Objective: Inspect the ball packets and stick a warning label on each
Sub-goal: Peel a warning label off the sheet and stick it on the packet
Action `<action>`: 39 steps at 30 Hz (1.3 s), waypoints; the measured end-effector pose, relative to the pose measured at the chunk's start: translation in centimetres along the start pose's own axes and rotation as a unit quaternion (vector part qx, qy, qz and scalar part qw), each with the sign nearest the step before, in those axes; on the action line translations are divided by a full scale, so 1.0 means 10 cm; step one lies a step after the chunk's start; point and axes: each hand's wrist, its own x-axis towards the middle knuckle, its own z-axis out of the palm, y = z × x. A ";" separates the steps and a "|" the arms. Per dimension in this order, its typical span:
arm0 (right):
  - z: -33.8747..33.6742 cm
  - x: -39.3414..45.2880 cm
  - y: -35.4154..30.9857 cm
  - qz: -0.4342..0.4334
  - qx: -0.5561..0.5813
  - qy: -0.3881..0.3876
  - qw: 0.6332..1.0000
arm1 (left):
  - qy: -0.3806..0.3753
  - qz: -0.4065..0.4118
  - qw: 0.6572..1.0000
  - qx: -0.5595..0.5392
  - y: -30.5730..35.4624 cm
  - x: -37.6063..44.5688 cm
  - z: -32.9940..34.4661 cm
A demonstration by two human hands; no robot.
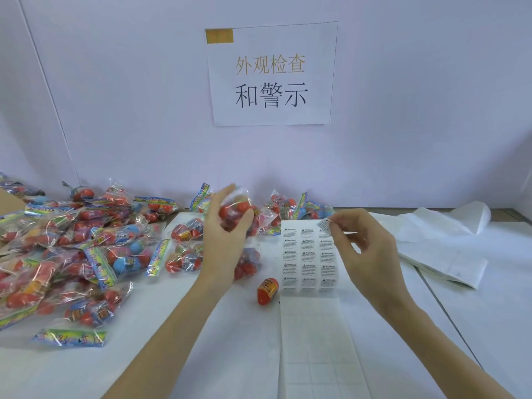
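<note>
My left hand [223, 240]: raised over the table, fingers curled round one clear plastic packet of red balls [237, 210] — I hold it up in front of the wall.
My right hand [364, 249]: thumb and forefinger pinch one small white warning label [325, 225], lifted just above the top right corner of the sheet.
Label sheet [308, 260]: a long white backing strip with rows of printed warning labels, flat on the white table [201, 355]; its near part is already bare.
Loose ball [267, 290]: one red-orange ball with a printed band, just beside the strip's left edge.
Packet pile [72, 249]: many clear packets of red and blue balls — heaped on my left.
Wall sign [272, 74]: white paper with Chinese characters.
Folded white sheets [443, 246]: on my right.
</note>
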 end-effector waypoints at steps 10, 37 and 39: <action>0.02 -0.02 -0.15 0.090 0.166 -0.039 0.981 | -0.162 0.063 0.984 -0.047 0.08 -0.18 0.16; 0.11 -0.10 -0.15 0.245 0.215 0.006 0.945 | -0.218 0.030 0.973 -0.066 0.03 -0.31 0.26; 0.10 -0.09 -0.14 0.243 0.214 0.002 0.946 | -0.216 0.034 0.974 -0.062 0.03 -0.31 0.26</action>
